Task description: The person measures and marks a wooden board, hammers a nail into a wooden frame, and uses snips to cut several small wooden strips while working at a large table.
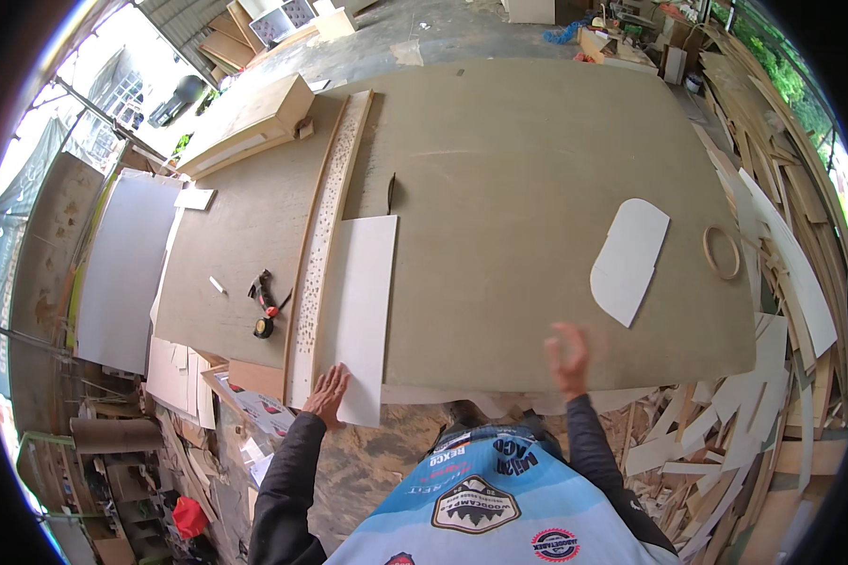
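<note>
My left hand (pixel 328 395) rests with its fingers stretched out at the near end of a white rectangular board (pixel 363 292). That board lies flat alongside a long, shallow wooden channel (pixel 328 217) with a speckled inside. Over the near edge of the big brown table (pixel 499 226) hovers my right hand (pixel 569 362); it is slightly blurred, its fingers are curved and apart, and nothing shows in it. Beyond it lies a white panel with rounded corners (pixel 629 259). A thin dark object (pixel 391 193) lies past the far end of the rectangular board.
Left of the channel are a hammer (pixel 261 287), a tape measure (pixel 264 327) and a small white stick (pixel 218 284). A wooden box (pixel 245 127) stands at the far left. A ring (pixel 722 253) lies near the right edge. Wood offcuts (pixel 702 438) pile beside the table.
</note>
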### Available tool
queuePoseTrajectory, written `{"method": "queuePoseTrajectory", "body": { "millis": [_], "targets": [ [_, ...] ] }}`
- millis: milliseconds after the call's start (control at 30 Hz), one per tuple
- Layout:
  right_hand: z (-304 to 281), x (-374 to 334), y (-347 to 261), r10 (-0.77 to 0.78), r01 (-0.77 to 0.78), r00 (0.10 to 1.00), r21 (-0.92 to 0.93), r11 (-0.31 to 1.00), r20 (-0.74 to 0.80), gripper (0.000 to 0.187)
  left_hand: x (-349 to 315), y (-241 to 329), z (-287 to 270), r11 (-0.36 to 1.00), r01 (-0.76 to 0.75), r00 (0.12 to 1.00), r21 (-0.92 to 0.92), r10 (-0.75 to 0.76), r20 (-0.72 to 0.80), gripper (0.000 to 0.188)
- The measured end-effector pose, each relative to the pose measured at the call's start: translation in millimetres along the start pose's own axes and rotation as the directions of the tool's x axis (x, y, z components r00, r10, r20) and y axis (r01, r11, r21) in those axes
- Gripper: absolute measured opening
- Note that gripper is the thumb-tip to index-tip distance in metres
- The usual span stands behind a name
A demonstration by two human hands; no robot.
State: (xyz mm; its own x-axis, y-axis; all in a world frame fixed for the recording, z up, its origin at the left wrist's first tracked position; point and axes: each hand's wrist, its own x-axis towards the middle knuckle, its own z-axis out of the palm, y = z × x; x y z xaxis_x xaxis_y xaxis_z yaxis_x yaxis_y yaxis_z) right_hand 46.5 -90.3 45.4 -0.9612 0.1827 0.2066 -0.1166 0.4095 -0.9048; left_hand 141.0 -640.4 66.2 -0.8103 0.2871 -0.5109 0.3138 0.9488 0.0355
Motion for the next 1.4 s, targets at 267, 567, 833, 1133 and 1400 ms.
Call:
{"method": "queuePoseTrajectory", "body": {
  "millis": [267,567,833,1133,1400],
  "targets": [
    [196,-48,-75,-0.324,0.677,0.370,-0.014,0.736,0.871,0.093,-1,-15,-21,0.986,-0.158,0.987,0.063,0.158,-0.004,0.129],
    [236,-63,-95,-0.253,0.773,0.330,-0.106,0.626,0.909,0.117,5,-34,-19,0.975,-0.220,0.966,0.035,0.222,-0.135,0.130],
    [241,-54,-89,-0.270,0.802,0.340,-0.127,0.584,0.901,0.117,16,-39,-31,0.967,-0.218,0.970,0.135,0.230,-0.078,0.128],
    [257,-29,-78,-0.286,0.769,0.421,-0.171,0.616,0.861,0.118,47,-49,-40,0.945,-0.229,0.948,0.235,0.271,-0.169,0.129],
    [261,10,-80,-0.246,0.739,0.462,-0.216,0.638,0.852,0.109,80,-65,-49,0.958,-0.238,0.946,0.159,0.266,-0.185,0.132]
  ]
}}
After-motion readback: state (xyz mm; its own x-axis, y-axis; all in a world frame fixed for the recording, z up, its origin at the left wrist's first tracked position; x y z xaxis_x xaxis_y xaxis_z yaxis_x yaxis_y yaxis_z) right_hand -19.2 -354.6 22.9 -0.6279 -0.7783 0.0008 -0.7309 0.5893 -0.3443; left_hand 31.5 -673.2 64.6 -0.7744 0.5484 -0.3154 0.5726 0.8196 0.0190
